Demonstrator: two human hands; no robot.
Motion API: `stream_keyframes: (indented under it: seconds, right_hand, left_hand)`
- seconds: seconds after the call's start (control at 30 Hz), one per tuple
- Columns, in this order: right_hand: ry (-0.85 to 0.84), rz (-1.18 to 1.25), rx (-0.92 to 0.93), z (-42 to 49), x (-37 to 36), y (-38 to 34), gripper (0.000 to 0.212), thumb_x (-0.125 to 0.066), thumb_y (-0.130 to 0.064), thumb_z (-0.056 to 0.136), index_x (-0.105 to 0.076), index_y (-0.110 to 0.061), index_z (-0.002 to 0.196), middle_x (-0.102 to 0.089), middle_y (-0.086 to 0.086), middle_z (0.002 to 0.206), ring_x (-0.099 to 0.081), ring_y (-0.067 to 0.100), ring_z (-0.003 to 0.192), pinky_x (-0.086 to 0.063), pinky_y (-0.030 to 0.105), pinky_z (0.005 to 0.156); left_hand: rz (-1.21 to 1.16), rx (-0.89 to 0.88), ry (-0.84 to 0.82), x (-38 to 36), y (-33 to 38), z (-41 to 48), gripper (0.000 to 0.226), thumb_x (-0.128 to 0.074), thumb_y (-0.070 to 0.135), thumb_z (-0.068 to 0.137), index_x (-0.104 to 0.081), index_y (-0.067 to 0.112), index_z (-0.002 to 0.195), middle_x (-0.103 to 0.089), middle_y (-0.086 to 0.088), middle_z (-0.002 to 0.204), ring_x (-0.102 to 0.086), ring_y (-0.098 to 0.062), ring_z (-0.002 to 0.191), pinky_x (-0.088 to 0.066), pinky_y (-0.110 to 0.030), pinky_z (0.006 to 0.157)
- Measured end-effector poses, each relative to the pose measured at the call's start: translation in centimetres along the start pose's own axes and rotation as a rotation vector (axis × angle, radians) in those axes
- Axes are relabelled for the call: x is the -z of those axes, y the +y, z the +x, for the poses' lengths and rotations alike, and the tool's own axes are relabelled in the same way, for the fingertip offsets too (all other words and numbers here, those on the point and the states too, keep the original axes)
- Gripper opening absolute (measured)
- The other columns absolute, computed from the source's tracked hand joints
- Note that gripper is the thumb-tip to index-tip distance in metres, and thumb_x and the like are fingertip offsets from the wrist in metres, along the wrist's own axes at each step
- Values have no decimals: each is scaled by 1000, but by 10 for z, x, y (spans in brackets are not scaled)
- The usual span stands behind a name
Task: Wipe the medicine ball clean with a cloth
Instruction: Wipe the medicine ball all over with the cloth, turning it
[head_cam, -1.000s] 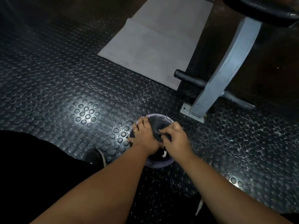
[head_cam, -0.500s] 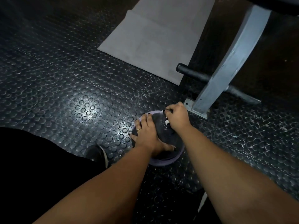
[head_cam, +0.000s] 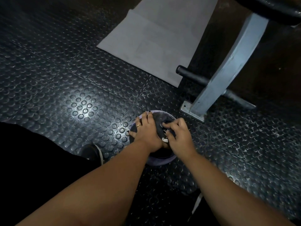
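A dark medicine ball with a lilac band sits on the studded rubber floor, low in the middle of the head view. My left hand lies flat on its left top, fingers spread, a ring on one finger. My right hand is on the ball's right top, fingers curled round a small bunched cloth; only a white scrap of it shows by the thumb. Both hands hide most of the ball's top.
A grey steel bench leg with a bolted foot plate stands just right of the ball, a black crossbar behind it. A grey mat lies farther back. My black shoe is left of the ball.
My right hand has pulled the cloth back from the ball's far edge to its near right top. My left hand has stayed on the ball.
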State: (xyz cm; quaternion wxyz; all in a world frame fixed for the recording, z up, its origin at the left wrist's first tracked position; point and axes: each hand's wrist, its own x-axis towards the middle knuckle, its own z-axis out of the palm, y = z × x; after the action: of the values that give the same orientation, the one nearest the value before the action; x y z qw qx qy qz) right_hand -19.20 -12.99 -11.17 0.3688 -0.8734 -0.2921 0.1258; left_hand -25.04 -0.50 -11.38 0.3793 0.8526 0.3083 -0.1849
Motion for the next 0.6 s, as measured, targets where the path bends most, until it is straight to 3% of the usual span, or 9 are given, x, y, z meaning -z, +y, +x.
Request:
stream_keyframes:
  seconds: [0.23, 0.4, 0.5, 0.6]
  right_hand:
    - [-2, -83, 10, 38, -9, -11, 22, -60, -7, 87, -72, -13, 105, -42, -8, 93, -50, 16, 96, -44, 23, 90]
    - [-135, -200, -90, 86, -12, -7, 25, -54, -13, 92, -69, -12, 112, -46, 5, 106, -49, 23, 105, -40, 26, 94]
    - [-185, -230, -130, 96, -12, -4, 26, -54, -15, 93, -68, -12, 115, -47, 9, 112, -49, 26, 107, -41, 31, 96]
    - [-165, -167, -96, 76, -6, -7, 24, -55, -11, 92, -68, -10, 113, -43, 3, 104, -49, 22, 104, -40, 29, 97]
  left_hand:
    - [-54, 50, 63, 2, -5, 8, 144, -86, 60, 56, 9, 18, 157, 9, 3, 165, 7, -31, 153, -17, -74, 111]
    - [34, -17, 65, -12, -6, 8, 163, -79, 80, 35, 13, 17, 155, 8, -3, 165, 11, -32, 152, -14, -68, 116]
    - [37, -30, 59, -12, -5, 4, 159, -84, 75, 41, 12, 21, 156, 9, 4, 164, 12, -32, 152, -16, -71, 114]
    - [29, -10, 54, -9, -3, 3, 156, -86, 72, 44, 10, 22, 157, 8, 4, 165, 11, -30, 152, -17, -73, 113]
